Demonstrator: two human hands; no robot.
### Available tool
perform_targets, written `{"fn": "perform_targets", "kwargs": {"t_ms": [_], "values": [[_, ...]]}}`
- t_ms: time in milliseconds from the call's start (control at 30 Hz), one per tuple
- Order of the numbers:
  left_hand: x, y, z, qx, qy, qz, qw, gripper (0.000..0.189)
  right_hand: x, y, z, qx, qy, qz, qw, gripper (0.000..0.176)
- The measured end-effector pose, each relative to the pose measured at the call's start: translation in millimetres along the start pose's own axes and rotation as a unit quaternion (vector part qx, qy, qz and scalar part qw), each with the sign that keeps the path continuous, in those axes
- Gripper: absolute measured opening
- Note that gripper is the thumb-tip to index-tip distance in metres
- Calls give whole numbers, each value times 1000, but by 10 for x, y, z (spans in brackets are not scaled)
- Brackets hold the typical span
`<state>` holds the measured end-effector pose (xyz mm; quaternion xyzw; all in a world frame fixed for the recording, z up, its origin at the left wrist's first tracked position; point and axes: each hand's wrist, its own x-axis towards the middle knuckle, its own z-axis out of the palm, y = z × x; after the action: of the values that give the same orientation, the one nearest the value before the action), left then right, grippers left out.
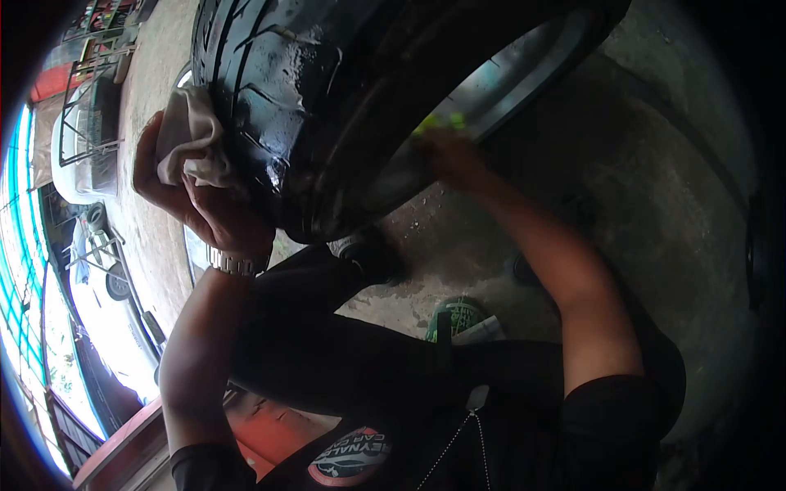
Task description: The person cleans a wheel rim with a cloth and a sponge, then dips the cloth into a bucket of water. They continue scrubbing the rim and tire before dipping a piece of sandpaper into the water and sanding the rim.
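A wet, glossy black tyre (pixel 286 78) fills the upper middle of the head view, tilted, with a shiny metal rim (pixel 532 69) inside it. My left hand (pixel 217 209) is closed round a crumpled grey cloth (pixel 192 135) at the left edge of the tread; a metal-band watch (pixel 237 263) is on that wrist. Across the opening, my right hand (pixel 454 159) reaches to the inside of the rim. It is dark and smeared by motion, with a bright yellow-green thing (pixel 442 124) at its fingers whose kind I cannot make out.
Wet concrete floor (pixel 409 225) lies below the tyre. A green patterned object (pixel 458 315) is by my legs, and something red (pixel 274 430) is at lower left. White vehicles (pixel 106 315) and metal frames stand along the left side.
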<state>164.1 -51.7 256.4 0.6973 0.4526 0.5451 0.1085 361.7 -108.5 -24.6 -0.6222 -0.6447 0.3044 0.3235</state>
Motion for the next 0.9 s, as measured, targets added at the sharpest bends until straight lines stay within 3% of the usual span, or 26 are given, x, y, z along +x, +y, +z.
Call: {"fn": "perform_targets", "kwargs": {"t_ms": [33,67,133,200,267,367,433,500,567,633,733,833,900], "values": [[19,9,13,10,1,10,1000,68,102,313,10,-77,19,-36,996,37],[13,15,-4,24,0,16,1000,69,129,314,93,-99,32,-8,995,39],[-28,80,6,38,-11,13,999,70,-32,-414,373,64,120,-7,991,39],[-12,153,68,33,-17,10,999,70,20,-487,346,102,108,-35,988,39],[5,81,39,7,-40,56,998,70,58,42,223,28,-28,-78,996,37],[48,104,53,2,-65,59,996,66,266,189,305,112,-36,125,985,34],[94,68,70,-5,-73,62,995,64,42,-457,376,163,45,67,983,34],[112,77,51,2,-81,61,995,63,26,-479,344,195,32,42,979,34],[118,40,28,18,-82,81,993,63,161,198,174,203,-74,49,975,34],[123,7,29,10,-77,89,993,63,192,69,355,198,4,93,976,35],[99,-13,17,4,-76,75,994,64,9,-424,469,166,96,50,980,35],[76,-8,-32,-5,-86,71,994,65,71,-22,227,137,-4,8,991,35],[57,-92,-85,-25,-90,76,993,64,122,3,316,118,12,17,993,35]]}}
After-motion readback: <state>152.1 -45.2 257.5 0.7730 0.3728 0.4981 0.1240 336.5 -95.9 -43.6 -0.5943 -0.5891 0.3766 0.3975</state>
